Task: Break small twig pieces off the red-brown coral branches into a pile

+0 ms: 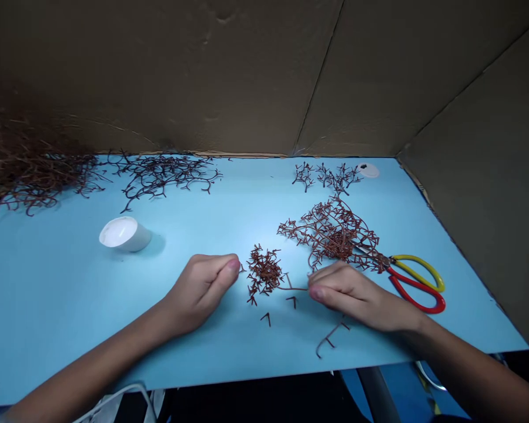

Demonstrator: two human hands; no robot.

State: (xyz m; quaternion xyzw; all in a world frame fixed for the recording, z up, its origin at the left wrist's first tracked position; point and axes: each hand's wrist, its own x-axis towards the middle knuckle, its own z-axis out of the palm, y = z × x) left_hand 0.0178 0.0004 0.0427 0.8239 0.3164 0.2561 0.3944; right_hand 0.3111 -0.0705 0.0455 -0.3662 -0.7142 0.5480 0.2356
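My left hand [203, 291] is closed in a pinch, with the tip of a small forked brown piece [242, 268] showing at the thumb. My right hand [350, 296] pinches a thin brown twig-like stem [294, 288], which points left from the fingers. Between the hands lies a small heap of short forked brown pieces [264, 271]. A few loose forked bits [267, 319] and a longer stem [325, 341] are on the table nearer to me. Behind my right hand, scissors [418, 282] with yellow and red handles rest with their blades in a brown twig tangle [330, 229].
A white cup-like container [126, 234] lies tilted on the blue table [211, 223]. Dark branched stems [167, 173] and a large brown tangle [35, 164] are at the back left. Small branched clusters [330, 176] and a white disc [368, 170] sit by the cardboard wall [247, 76].
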